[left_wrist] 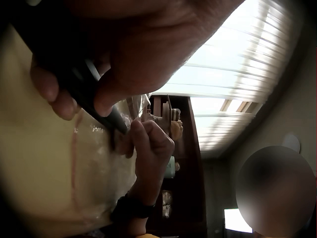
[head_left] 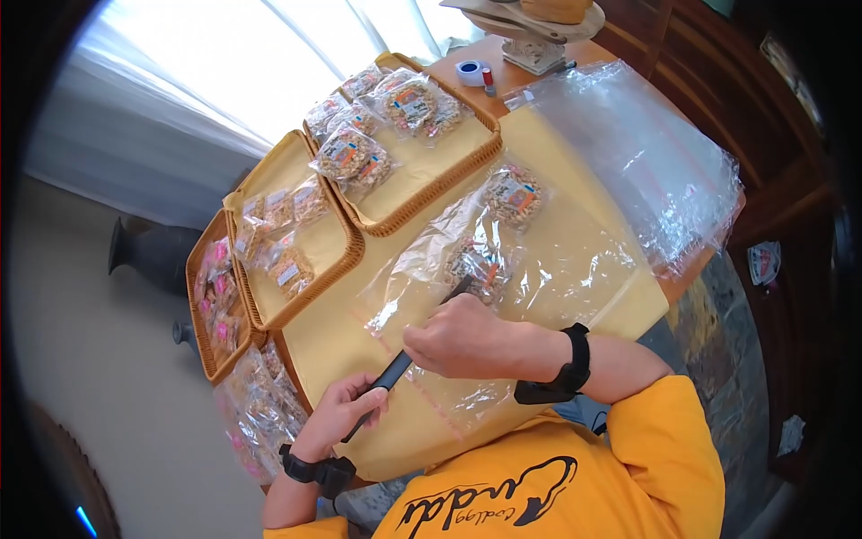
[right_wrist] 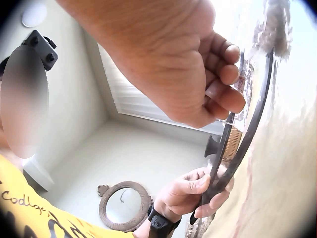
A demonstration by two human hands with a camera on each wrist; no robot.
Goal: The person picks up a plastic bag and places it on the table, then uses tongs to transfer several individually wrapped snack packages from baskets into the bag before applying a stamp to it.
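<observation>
A long black two-armed tool (right_wrist: 255, 126), joined at the end by my left hand, slants across the clear plastic bag (head_left: 539, 278). My left hand (head_left: 346, 409) grips that end, thumb and fingers around it. In the right wrist view its two arms spread apart toward the far end. My right hand (head_left: 462, 340) is curled over the bag and pinches its clear film close beside the tool; the same hand (left_wrist: 151, 148) shows past the tool's tip in the left wrist view. Two wrapped round nut-like snacks, an upper pack (head_left: 514, 195) and a lower pack (head_left: 480, 269), lie at the bag.
Wicker trays with wrapped snacks stand ahead: a large tray (head_left: 426, 202), a middle tray (head_left: 310, 292) and a narrow tray (head_left: 215, 373). More packs (head_left: 260, 413) lie at the left edge. Flat clear bags (head_left: 646, 162), a tape roll (head_left: 470, 73) and a red-capped item (head_left: 488, 81) are at the far right.
</observation>
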